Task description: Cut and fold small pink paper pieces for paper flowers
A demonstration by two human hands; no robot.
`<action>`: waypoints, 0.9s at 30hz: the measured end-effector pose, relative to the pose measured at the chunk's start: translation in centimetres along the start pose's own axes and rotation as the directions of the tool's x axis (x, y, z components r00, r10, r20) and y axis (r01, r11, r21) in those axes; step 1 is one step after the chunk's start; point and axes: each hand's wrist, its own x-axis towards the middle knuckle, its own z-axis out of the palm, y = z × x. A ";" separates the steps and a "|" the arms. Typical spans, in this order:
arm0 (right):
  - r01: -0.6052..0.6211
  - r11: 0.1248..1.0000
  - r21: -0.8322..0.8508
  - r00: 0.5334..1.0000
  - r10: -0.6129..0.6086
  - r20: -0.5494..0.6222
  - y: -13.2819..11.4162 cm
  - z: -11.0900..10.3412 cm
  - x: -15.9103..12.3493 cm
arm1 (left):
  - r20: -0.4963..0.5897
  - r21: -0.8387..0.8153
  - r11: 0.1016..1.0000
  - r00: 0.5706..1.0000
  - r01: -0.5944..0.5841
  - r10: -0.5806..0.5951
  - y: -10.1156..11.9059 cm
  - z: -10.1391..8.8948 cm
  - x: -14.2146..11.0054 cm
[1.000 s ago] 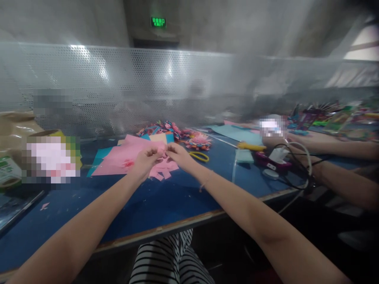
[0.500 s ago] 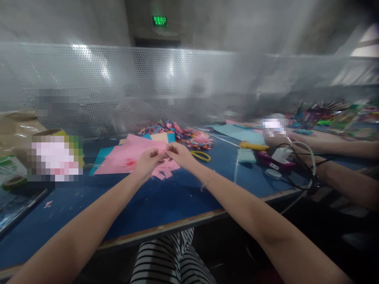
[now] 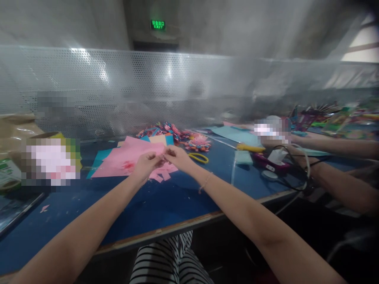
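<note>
Over the pink paper sheets (image 3: pixel 115 161), the fingers of my left hand (image 3: pixel 148 162) and my right hand (image 3: pixel 177 156) meet in a pinch. Between the fingertips is a small piece of pink paper, mostly hidden by the fingers. Cut pink paper strips (image 3: pixel 161 176) lie on the blue table just beneath my hands. To the right of my right hand are the yellow scissor handles (image 3: pixel 199 158). A layered paper flower (image 3: pixel 199 142) in pink and orange sits behind them.
A pile of coloured paper strips (image 3: pixel 161 130) lies at the back by the perforated metal screen (image 3: pixel 118 79). A tape roll (image 3: pixel 44 136) and brown bag are at left. On the right are a yellow-handled tool (image 3: pixel 250 148), a purple power strip (image 3: pixel 275 162), cables and another person's arms (image 3: pixel 340 177).
The view has shifted slightly. My hands remain pinched together, with small finger movements and less of the pink piece showing. The other person's hand at right has moved a little.
</note>
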 end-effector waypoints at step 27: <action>-0.015 0.999 -0.045 0.999 0.013 -0.051 -0.4 0.3 0.0 | 0.006 -0.050 0.998 0.999 0.041 -0.041 0.2 -0.2 0.1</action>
